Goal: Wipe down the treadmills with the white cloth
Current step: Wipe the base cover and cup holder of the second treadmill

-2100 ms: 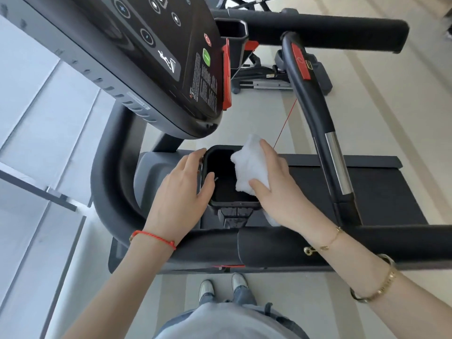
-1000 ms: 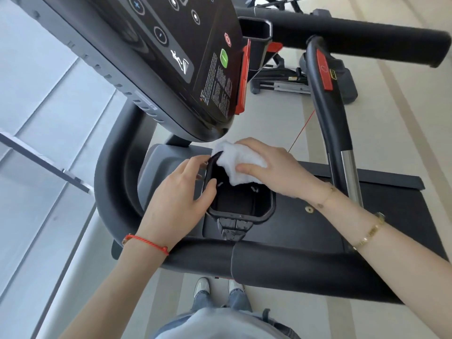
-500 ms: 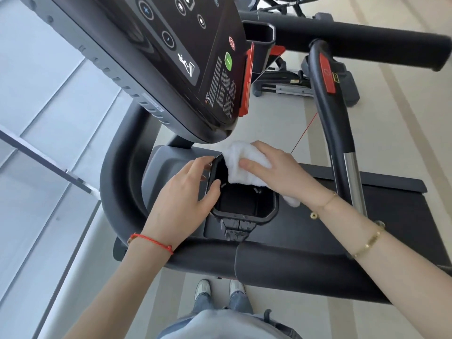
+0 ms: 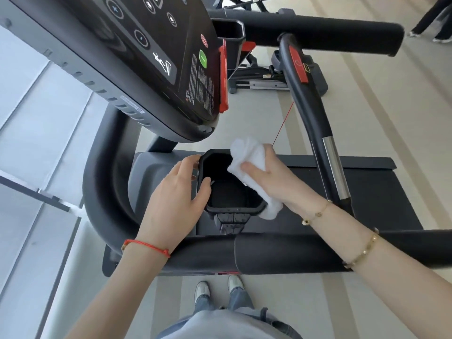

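A black treadmill cup holder [image 4: 208, 211] sits below the tilted console [image 4: 156, 59], in front of the padded front handlebar [image 4: 281, 253]. My left hand [image 4: 176, 199] grips the holder's left rim, thumb over the inner edge. The white cloth [image 4: 252, 165] is bunched in my right hand [image 4: 276, 177], which presses it against the holder's right rim and inner wall. A tail of cloth hangs past the holder's near right corner.
A curved black grip bar [image 4: 315, 118] with a red patch and a silver sensor rises right of my right hand. The treadmill belt deck [image 4: 381, 192] lies beyond. Another padded bar [image 4: 318, 30] crosses the top. A person's legs [image 4: 437, 18] stand at the far right.
My right hand slid the cloth from the holder's far rim to its right side, then down the right wall. The left hand kept its grip on the left rim.
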The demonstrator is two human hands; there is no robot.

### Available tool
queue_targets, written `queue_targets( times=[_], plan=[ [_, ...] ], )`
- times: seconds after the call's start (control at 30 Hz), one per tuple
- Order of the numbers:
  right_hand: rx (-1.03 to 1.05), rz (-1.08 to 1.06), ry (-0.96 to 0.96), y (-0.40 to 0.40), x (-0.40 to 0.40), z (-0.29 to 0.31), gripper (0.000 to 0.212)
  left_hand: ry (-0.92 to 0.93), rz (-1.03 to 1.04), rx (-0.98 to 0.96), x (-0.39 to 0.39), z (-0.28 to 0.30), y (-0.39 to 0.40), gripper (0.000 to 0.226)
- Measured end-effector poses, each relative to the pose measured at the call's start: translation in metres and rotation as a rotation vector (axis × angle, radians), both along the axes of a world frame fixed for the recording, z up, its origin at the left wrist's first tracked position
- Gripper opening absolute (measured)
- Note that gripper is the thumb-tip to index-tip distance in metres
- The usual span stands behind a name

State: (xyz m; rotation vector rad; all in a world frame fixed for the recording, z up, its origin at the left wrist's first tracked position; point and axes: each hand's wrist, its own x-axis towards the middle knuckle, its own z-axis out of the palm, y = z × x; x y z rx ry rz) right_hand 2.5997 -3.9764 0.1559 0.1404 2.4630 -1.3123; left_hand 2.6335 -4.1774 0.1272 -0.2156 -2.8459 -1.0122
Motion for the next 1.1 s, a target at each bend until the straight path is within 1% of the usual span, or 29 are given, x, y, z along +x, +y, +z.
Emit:
queue_targets(
  times=[0.1, 0.2, 0.27, 0.33, 0.4, 0.47, 0.53, 0.6, 0.67, 0.77, 0.87, 0.93, 1.0, 1.1],
  plan=[
    [-0.01, 0.013, 0.035, -0.002, 0.004, 0.0, 0.056, -0.006, 0.0, -0.001, 0.0, 0.0, -0.001, 0.046],
    [-0.08, -0.015, 0.056, -0.001, 0.033, -0.009, 0.062, -0.008, 0.0, -0.001, 0.0, 0.0, 0.0, 0.047],
    [-0.117, -0.01, 0.055, 0.001, 0.039, -0.014, 0.064, -0.011, 0.003, 0.0, -0.001, -0.001, 0.0, 0.047],
    [-0.07, 0.022, 0.064, 0.004, 0.025, -0.014, 0.065, -0.014, 0.005, 0.009, -0.001, -0.001, 0.0, 0.047],
    [0.026, 0.119, 0.121, 0.006, 0.002, -0.011, 0.061, -0.011, 0.008, 0.019, -0.001, -0.001, 0.0, 0.046],
    [0.131, 0.275, 0.197, 0.007, -0.023, -0.004, 0.05, -0.004, 0.011, 0.023, -0.001, 0.0, 0.0, 0.045],
    [0.178, 0.436, 0.222, 0.003, -0.044, 0.003, 0.043, -0.004, 0.016, 0.031, 0.0, 0.001, 0.0, 0.045],
    [0.218, 0.565, 0.212, -0.006, -0.058, 0.007, 0.044, -0.009, 0.023, 0.042, 0.0, 0.0, 0.0, 0.045],
    [0.254, 0.632, 0.223, -0.013, -0.065, 0.005, 0.045, -0.013, 0.028, 0.047, 0.0, 0.0, 0.0, 0.045],
    [0.199, 0.554, 0.231, -0.005, -0.06, 0.0, 0.038, -0.019, 0.028, 0.05, 0.0, 0.0, 0.0, 0.046],
    [0.058, 0.397, 0.193, 0.016, -0.044, -0.011, 0.029, -0.018, 0.027, 0.045, -0.001, -0.001, 0.0, 0.045],
    [0.002, 0.351, 0.168, 0.022, -0.035, -0.016, 0.03, -0.017, 0.031, 0.043, -0.001, -0.001, 0.0, 0.046],
    [0.067, 0.379, 0.202, 0.019, -0.035, -0.015, 0.032, -0.017, 0.028, 0.049, 0.0, 0.0, 0.0, 0.046],
    [0.23, 0.504, 0.282, -0.001, -0.05, -0.004, 0.031, -0.018, 0.018, 0.057, 0.0, 0.0, 0.0, 0.045]
  ],
)
